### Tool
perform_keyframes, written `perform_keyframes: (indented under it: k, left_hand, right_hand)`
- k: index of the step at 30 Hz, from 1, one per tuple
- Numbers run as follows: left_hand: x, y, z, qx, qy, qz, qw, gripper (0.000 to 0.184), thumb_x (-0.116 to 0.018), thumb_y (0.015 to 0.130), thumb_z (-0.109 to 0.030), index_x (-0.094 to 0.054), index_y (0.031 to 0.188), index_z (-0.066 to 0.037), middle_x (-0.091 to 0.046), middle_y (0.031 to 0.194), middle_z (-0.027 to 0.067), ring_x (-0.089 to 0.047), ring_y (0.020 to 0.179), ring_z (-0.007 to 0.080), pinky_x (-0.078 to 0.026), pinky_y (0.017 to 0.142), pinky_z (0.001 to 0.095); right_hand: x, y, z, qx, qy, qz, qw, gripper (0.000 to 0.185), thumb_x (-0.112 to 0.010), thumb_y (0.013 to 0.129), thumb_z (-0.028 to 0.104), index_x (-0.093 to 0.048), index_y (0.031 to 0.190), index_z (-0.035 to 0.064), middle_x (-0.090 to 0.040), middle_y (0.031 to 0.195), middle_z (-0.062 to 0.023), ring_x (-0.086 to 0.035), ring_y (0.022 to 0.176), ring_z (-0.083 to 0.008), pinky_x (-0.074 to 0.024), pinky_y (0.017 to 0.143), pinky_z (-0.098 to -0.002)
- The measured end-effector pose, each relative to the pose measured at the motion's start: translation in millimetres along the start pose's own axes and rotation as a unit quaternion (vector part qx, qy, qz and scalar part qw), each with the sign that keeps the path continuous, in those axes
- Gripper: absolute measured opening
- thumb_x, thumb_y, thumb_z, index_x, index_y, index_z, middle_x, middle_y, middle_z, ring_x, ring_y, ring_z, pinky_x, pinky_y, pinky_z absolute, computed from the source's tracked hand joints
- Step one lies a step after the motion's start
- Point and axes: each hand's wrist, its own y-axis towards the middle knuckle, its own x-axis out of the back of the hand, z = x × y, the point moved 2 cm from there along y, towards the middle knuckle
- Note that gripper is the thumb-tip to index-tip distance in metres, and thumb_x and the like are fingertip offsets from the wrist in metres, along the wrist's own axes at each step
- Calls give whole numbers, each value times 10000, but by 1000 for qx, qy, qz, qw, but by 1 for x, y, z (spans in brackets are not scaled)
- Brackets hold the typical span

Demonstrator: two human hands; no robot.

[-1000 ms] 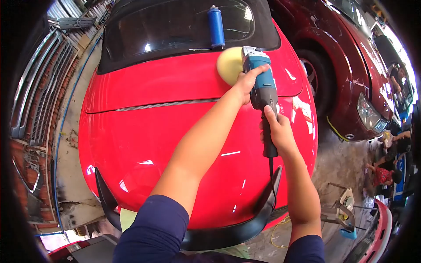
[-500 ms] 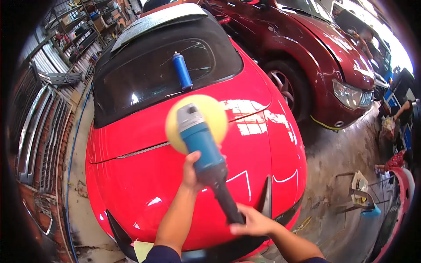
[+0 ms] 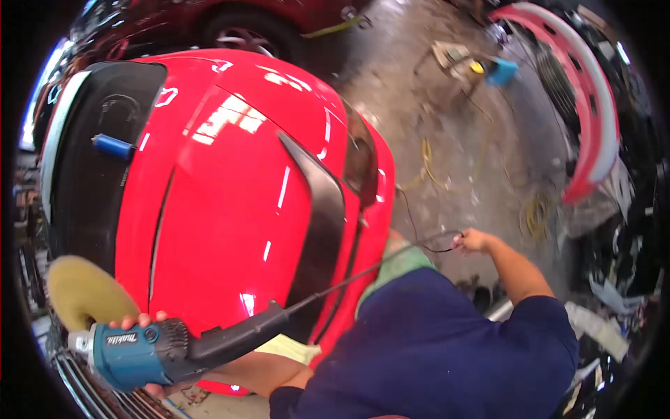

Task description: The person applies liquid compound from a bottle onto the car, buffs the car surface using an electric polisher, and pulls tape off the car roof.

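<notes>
My left hand [image 3: 144, 320] is wrapped round the teal and black body of a Makita polisher [image 3: 132, 355], held on its side at the lower left. Its round yellow pad [image 3: 87, 290] faces up near the red car's [image 3: 223, 230] side. From the polisher's handle a black power cord [image 3: 380, 264] stretches across the front of my body. Out at the right, my right hand [image 3: 474, 241] is closed on that cord. A pale yellow cloth [image 3: 289, 347] lies at the car's rear edge, partly behind my left forearm.
A blue cylinder [image 3: 114, 146] rests on the car's dark rear window. A small stand with a blue cloth [image 3: 501, 72] and a red and white bumper [image 3: 593, 105] are beyond the car. Yellow hose [image 3: 427, 160] lies on the concrete floor. A dark red vehicle is at the top.
My view has turned right. My right hand has left the polisher's handle and now grips the cord. The polisher has swung to the lower left in my left hand.
</notes>
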Motion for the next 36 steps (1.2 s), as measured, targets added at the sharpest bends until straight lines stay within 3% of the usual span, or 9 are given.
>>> perform_keyframes:
  k: [10,12,15,20,23,26,28,30,36]
  left_hand:
    - [-22,-76,-74,2,23,64,998,1217,-947,643,-392,-242,1546,17,-399,1407,202,-480,1248,378,-387,1070,581]
    - [-34,-81,-77,-10,27,78,997,1200,-930,659,-417,-251,1546,24,-404,1406,214,-484,1241,384,-392,1066,580]
    - [-35,-78,-73,-31,54,72,995,1186,-902,677,-453,-258,1545,34,-400,1412,234,-491,1227,393,-404,1052,579]
    - [-48,-82,-74,-1,0,101,995,1197,-916,721,-410,-214,1585,30,-407,1443,246,-506,1246,406,-413,1082,607]
    - [-66,-93,-63,5,-69,134,989,1195,-930,771,-351,-168,1625,-7,-415,1487,252,-518,1299,437,-404,1120,652]
    - [-80,-103,-36,-8,-116,101,988,1182,-936,792,-321,-161,1646,-63,-467,1473,256,-562,1297,475,-429,1114,694]
    - [-76,-105,-6,-32,-110,26,993,1149,-929,779,-342,-201,1628,-79,-535,1403,242,-612,1233,478,-493,1065,687]
    - [-71,-101,6,17,-65,-36,997,1057,-904,761,-383,-303,1553,-28,-565,1356,232,-650,1185,445,-562,997,631]
    - [-80,-87,78,129,-47,-175,975,901,-811,778,-514,-466,1391,49,-594,1281,222,-701,1097,384,-640,874,538]
  right_hand:
    - [31,-141,-39,-114,-274,-34,954,205,-624,894,32,-746,1055,-4,-770,937,-195,-785,765,-341,-618,683,-437]
    - [49,-142,-33,23,-459,-131,879,239,-600,876,19,-733,1074,9,-769,998,-217,-780,827,-332,-621,740,-433]
    - [52,-120,1,219,-238,-403,856,221,-665,911,86,-719,1121,43,-734,1041,-237,-701,1014,-442,-561,888,-479]
    - [2,-73,69,424,-169,-409,790,225,-646,939,84,-707,1156,78,-688,1231,-221,-643,1156,-420,-535,976,-482]
    - [-47,-62,124,347,-308,-316,828,233,-681,954,154,-716,1169,69,-695,1225,-204,-636,1190,-405,-537,992,-476]
    - [-136,-116,224,503,-122,-134,845,357,-651,1012,247,-709,1280,20,-740,1209,-203,-707,1148,-339,-535,1023,-430]
    - [-190,-191,284,565,-91,69,817,400,-556,1039,251,-672,1341,13,-746,1193,-160,-690,1168,-268,-518,1038,-393]
    - [-239,-227,318,630,-115,253,725,653,-551,1034,474,-543,1488,4,-674,1351,-175,-636,1251,-241,-496,1064,-380]
    - [-259,-276,359,389,-111,506,762,508,-632,1053,424,-586,1318,-7,-670,978,-80,-643,855,-143,-530,746,-333]
